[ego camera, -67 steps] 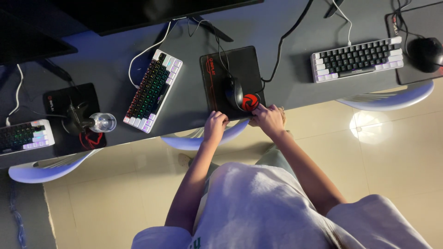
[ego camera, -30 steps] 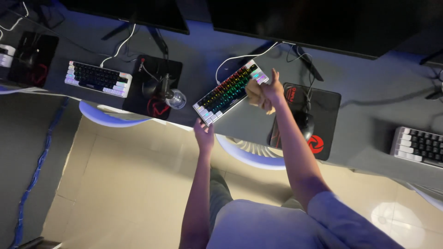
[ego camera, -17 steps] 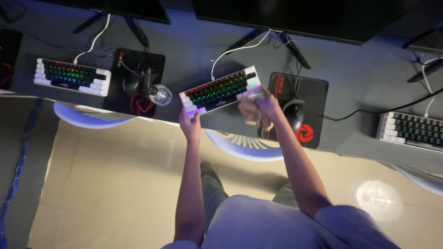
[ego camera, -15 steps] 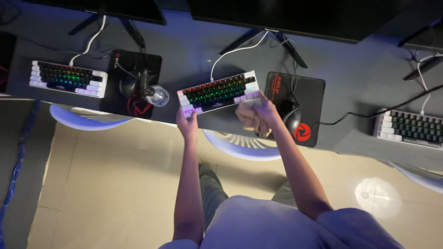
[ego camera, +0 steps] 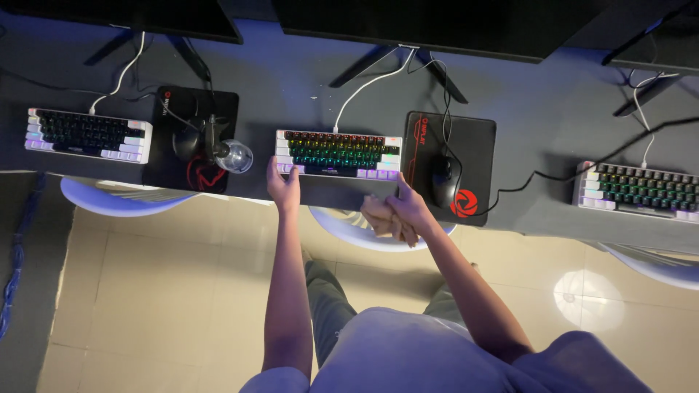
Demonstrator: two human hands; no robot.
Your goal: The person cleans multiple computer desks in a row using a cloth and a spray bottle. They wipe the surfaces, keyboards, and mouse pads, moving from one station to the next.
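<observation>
Gripping the keyboard's left corner, the left hand; right hand clutches a cloth at the surface's front edge.

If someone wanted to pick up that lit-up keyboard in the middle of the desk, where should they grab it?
Probably by its two short ends, coming from the front edge. The rainbow-lit keyboard is long, flat and lies square to the desk edge; the left hand already touches its near left corner. Its white cable leaves the back, so avoid a grip there.
</observation>
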